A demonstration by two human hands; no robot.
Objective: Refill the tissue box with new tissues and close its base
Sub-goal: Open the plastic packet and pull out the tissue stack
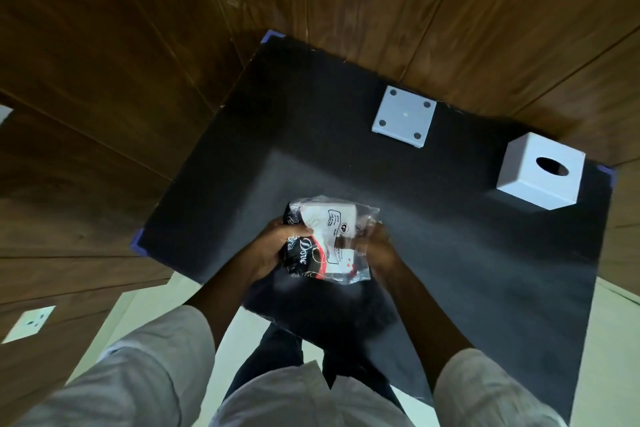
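Both hands hold the clear plastic tissue pack (329,241) above the black surface (450,253): left hand (277,246) and right hand (377,246) fingers closed on its sides. White cube tissue box (540,177) and white square base (403,116) lie apart at the far edge.

Upright white tissue box (540,180), base (404,117) apart.
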